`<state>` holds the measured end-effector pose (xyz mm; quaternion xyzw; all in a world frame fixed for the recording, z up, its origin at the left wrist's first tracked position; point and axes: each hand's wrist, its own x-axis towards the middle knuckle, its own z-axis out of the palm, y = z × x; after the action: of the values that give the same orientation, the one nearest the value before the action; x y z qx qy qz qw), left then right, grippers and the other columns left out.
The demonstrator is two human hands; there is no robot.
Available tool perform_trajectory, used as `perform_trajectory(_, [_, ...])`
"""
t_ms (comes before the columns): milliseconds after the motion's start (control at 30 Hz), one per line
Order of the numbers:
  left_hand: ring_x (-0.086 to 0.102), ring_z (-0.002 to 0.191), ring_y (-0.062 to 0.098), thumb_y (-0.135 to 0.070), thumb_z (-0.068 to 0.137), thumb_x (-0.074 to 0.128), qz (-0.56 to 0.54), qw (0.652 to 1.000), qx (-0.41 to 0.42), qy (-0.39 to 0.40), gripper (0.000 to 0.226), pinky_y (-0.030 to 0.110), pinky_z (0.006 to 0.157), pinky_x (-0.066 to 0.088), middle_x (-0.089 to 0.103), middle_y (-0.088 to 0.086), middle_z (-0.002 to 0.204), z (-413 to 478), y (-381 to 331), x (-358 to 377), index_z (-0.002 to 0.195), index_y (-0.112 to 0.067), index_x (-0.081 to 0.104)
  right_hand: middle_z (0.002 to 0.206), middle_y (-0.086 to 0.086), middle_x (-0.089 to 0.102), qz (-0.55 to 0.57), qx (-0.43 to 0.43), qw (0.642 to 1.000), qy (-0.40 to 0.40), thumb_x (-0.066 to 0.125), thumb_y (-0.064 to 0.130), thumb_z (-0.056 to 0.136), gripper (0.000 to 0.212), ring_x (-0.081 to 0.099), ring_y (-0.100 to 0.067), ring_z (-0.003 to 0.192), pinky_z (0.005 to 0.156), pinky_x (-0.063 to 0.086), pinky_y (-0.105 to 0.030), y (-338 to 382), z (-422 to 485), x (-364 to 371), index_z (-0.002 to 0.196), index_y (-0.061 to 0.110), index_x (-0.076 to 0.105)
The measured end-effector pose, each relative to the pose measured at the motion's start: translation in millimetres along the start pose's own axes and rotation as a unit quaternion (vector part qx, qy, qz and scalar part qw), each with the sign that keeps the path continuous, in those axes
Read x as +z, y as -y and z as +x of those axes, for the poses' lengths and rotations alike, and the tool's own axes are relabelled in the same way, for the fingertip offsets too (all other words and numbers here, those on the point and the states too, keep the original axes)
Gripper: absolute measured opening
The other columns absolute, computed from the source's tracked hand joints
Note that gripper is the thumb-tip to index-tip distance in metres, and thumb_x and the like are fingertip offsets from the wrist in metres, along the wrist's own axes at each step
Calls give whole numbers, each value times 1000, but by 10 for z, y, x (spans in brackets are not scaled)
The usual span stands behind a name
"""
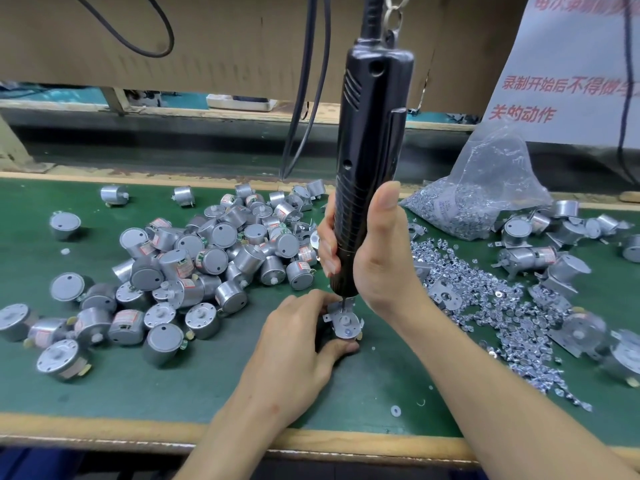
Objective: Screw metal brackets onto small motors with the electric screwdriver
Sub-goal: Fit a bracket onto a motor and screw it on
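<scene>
A white sign (568,98) at the upper right carries red Chinese characters. Its middle line reads 录制开始后不得做 before the frame cuts it off, the line below reads 关的动作, and the top line is cropped and too blurred to read. The small red-and-white labels on the motors (207,251) and the print on the clear bag (485,188) are too small to read.

Green bench (180,393), motors (194,258); screws (485,306)
</scene>
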<state>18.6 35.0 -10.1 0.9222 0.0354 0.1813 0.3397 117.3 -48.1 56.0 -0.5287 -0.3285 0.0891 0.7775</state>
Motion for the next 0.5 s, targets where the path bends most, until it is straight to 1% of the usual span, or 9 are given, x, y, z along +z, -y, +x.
perform_trajectory(67, [46, 85, -6, -36, 75, 83, -1, 1000, 2, 0, 42, 3, 79, 33, 47, -35, 85, -2, 4, 1, 109, -33, 60, 54, 2, 51, -1, -8, 1000, -12, 46, 94, 69, 77, 43, -18, 41, 46, 39, -25, 1, -11, -5, 73, 17, 54])
perform_trajectory(167, [46, 87, -10, -37, 75, 82, 1, 1000, 2, 3, 40, 4, 78, 33, 48, -33, 86, -5, 16, 7, 108, -34, 59, 54, 2, 50, 4, -22, 999, -27, 45, 92, 71, 77, 44, -18, 41, 44, 40, -27, -2, -30, 5, 75, 15, 53])
perform_trajectory(267, [47, 89, -9, -38, 75, 81, 1, 1000, 4, 3, 39, 5, 79, 34, 49, -34, 87, -12, 29, 16, 108, -35, 58, 55, 4, 51, 2, -23, 1000, -19, 45, 93, 69, 82, 45, -18, 42, 44, 39, -32, 0, -28, -17, 79, 12, 52])
perform_trajectory(333, [48, 89, -6, -40, 76, 80, 3, 1000, 5, 7, 40, 5, 79, 34, 49, -35, 90, -19, 25, 15, 109, -35, 58, 57, 5, 53, -7, -21, 1000, 11, 50, 92, 68, 84, 47, -18, 43, 47, 41, -33, 25, -24, -58, 85, 10, 53])
perform_trajectory(400, [49, 92, -3, -42, 77, 78, 9, 1000, 6, 15, 40, 7, 80, 35, 50, -33, 93, -24, 29, 21, 111, -35, 58, 59, 4, 56, -38, -25, 998, 31, 58, 85, 73, 83, 50, -17, 45, 49, 44, -30, 52, -16, -117, 90, 4, 53])
perform_trajectory(467, [50, 93, 0, -43, 78, 77, 8, 1000, 10, 19, 40, 12, 82, 38, 51, -33, 95, -27, 38, 21, 111, -37, 57, 60, 2, 57, -72, -16, 997, 14, 63, 79, 76, 84, 54, -17, 47, 53, 46, -28, 66, -22, -202, 89, -3, 52])
perform_trajectory(500, [50, 94, 1, -43, 78, 77, 6, 1000, 12, 22, 40, 14, 82, 38, 52, -33, 96, -33, 40, 18, 112, -38, 56, 61, 0, 58, -96, -11, 995, 2, 65, 77, 78, 82, 56, -17, 49, 55, 48, -27, 69, -41, -248, 88, -3, 53])
